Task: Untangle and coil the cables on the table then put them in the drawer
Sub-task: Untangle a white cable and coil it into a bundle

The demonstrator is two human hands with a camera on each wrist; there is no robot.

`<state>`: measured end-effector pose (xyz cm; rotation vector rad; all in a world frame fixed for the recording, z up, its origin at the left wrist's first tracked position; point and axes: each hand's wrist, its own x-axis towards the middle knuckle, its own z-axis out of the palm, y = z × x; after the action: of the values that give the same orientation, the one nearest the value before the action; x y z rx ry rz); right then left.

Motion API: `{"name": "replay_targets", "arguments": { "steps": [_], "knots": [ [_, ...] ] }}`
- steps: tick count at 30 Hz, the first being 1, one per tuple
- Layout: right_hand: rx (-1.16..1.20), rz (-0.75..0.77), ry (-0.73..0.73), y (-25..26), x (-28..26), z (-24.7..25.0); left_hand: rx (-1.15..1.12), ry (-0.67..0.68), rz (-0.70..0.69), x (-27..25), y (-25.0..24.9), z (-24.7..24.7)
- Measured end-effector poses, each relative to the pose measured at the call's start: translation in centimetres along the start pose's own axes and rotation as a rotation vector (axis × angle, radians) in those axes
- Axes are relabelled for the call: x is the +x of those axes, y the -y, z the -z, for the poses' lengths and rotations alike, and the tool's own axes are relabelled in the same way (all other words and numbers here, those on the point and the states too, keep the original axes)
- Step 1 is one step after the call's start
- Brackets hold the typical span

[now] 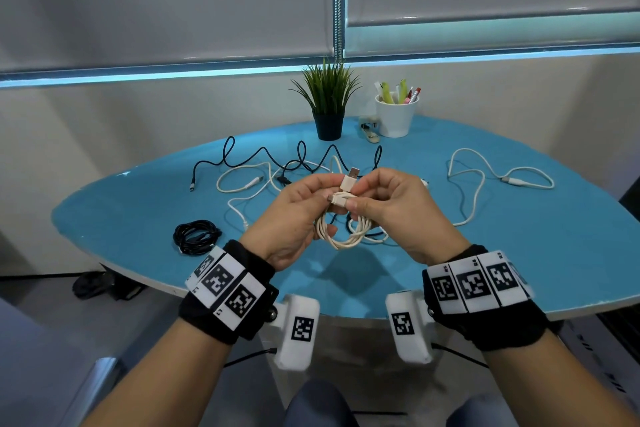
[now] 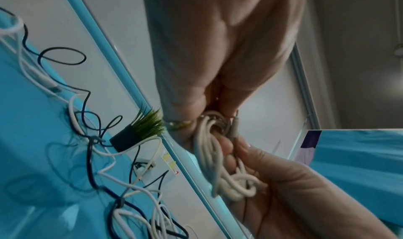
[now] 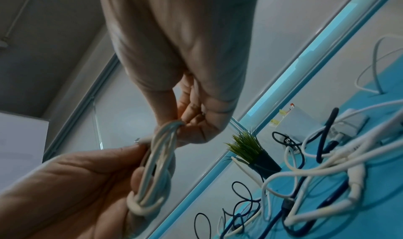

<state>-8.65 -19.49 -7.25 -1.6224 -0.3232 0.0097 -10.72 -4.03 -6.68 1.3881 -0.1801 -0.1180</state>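
Both hands are raised above the blue table (image 1: 519,253), working on one cream USB cable (image 1: 341,236) that is already wound into a small coil. The left hand (image 1: 294,215) has its fingers curled through and around the loops, thumb and forefinger pinching near the top. The right hand (image 1: 391,204) pinches the loose end just below the USB-A plug (image 1: 350,178), which sticks up between the two hands; the smaller connector (image 1: 335,198) lies crosswise under the thumbs. The step in hand appears to be finishing this coil, securing the tail so the loops stay together.

A coiled black cable (image 1: 195,236) lies near the table's front left edge, seemingly done. Further back, a long black cable (image 1: 301,158) and white cables (image 1: 242,180) are crossed in a tangle, and another white cable (image 1: 485,177) sprawls alone on the right.

The next move likely calls for tucking or wrapping the plug end around the bundle without letting the loops spring open, then setting it down. No drawer is in view.
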Motion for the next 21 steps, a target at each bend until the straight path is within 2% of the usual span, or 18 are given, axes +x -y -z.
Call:
{"name": "replay_targets", "arguments": {
  "steps": [5,8,15,21],
  "knots": [
    [0.062,-0.002,-0.054,-0.1,0.0,0.1,0.013,0.097,0.017,-0.1,0.0,0.3],
    [0.08,0.01,-0.08,-0.2,0.1,0.0,0.081,0.124,-0.033,-0.2,0.1,0.6],
    [0.068,-0.002,-0.02,0.2,0.0,-0.8,0.287,-0.166,-0.214,0.7,0.9,0.1],
    [0.0,-0.043,0.068,0.3,-0.1,-0.9,0.331,-0.213,-0.25,0.6,0.8,0.3]
  ]
}}
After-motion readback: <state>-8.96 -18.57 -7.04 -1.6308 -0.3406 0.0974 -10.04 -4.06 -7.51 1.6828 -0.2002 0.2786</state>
